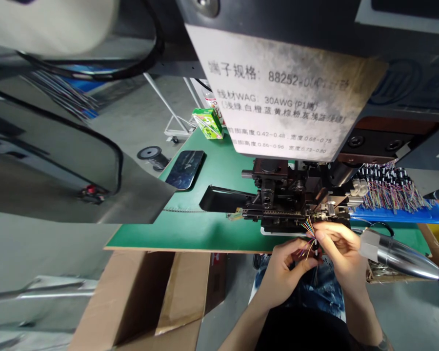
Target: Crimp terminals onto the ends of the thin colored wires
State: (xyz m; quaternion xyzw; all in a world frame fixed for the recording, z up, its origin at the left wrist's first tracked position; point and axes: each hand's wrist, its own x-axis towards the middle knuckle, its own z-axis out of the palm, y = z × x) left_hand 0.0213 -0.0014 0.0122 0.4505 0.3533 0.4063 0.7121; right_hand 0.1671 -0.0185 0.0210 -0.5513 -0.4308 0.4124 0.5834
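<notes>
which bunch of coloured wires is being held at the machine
The fanned-out bunch pinched in the right hand, with the left hand beside it, close to the machine; the other bunches are massed at the blue tray.

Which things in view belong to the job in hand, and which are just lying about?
Part of the job, it seems:
coloured wires at the fingertips of the left hand and right hand
black machine just beyond them
printed sheet above, listing wire colours
wire bundles at right

Lying about, most likely:
phone on the green table
green carton
bottle behind it
</notes>
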